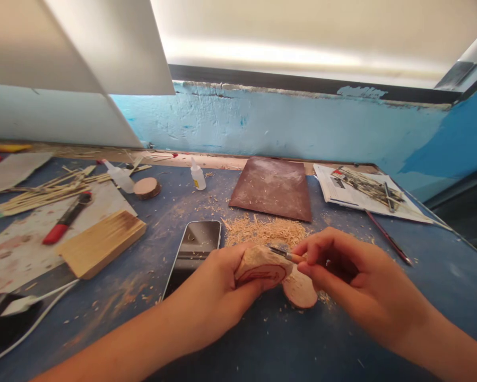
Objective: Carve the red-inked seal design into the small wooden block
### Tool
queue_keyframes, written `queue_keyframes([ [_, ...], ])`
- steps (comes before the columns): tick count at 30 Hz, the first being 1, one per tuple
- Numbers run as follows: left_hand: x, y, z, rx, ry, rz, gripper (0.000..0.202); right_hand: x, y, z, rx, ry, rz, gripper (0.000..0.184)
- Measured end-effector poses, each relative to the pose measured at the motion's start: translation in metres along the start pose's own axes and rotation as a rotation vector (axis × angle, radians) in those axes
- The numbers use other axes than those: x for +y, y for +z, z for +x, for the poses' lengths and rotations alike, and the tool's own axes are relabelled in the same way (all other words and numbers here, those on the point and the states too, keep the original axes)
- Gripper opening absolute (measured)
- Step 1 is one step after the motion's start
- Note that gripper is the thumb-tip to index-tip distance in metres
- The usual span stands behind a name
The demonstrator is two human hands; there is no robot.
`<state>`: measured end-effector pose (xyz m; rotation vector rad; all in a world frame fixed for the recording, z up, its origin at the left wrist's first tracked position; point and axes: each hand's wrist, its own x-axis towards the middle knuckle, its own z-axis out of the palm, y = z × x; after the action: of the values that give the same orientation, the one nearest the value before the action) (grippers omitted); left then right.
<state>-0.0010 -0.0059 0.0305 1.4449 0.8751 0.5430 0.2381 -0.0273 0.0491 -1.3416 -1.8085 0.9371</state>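
Observation:
My left hand [226, 289] is closed around a pale wood piece [262, 265] with red lines drawn on its near face. In my right hand [341, 270], thumb and fingers pinch the wooden handle of a small carving tool [288, 255]. Its metal blade lies against the upper right edge of the wood piece. A round wood slice [301, 289] sits on the table just below the tool, partly covered by the held wood. Behind both hands is a heap of wood shavings [266, 232].
Left of my hands lie a phone [196, 239], a wood block [103, 244], a red marker [67, 217] and thin sticks [51, 193]. Glue bottles [198, 176] stand farther back. Brown sandpaper [272, 188] lies behind the shavings, with papers [334, 191] and a pencil [387, 237] at right.

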Motion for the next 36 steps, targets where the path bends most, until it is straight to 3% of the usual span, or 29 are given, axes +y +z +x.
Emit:
queue_keyframes([
  [3, 0.000, 0.000, 0.000, 0.005, -0.005, 0.007, 0.016, -0.001, 0.004, 0.002, 0.013, 0.064, 0.136, 0.014],
  [7, 0.001, 0.000, 0.000, -0.003, 0.009, -0.021, 0.016, -0.005, 0.003, 0.003, 0.122, 0.033, 0.230, 0.008],
  [10, 0.003, 0.000, 0.000, 0.006, 0.016, -0.015, 0.016, -0.011, -0.004, 0.002, 0.128, -0.041, 0.105, 0.005],
  [15, 0.006, 0.000, 0.001, -0.007, -0.015, -0.062, 0.016, -0.014, -0.017, 0.001, -0.014, -0.193, -0.191, 0.015],
  [22, 0.002, -0.001, 0.001, 0.007, -0.041, -0.007, 0.014, -0.006, -0.019, 0.002, -0.008, -0.246, -0.310, 0.019],
  [27, 0.002, -0.001, 0.001, -0.012, -0.038, -0.041, 0.018, -0.002, -0.016, 0.004, -0.034, -0.173, -0.221, 0.015],
  [33, 0.003, -0.002, 0.002, -0.012, -0.029, -0.086, 0.011, 0.010, 0.005, 0.010, 0.032, -0.042, 0.005, 0.009],
  [36, 0.003, -0.001, 0.002, -0.026, 0.037, 0.010, 0.011, 0.009, 0.012, 0.009, 0.050, -0.096, 0.112, 0.009],
])
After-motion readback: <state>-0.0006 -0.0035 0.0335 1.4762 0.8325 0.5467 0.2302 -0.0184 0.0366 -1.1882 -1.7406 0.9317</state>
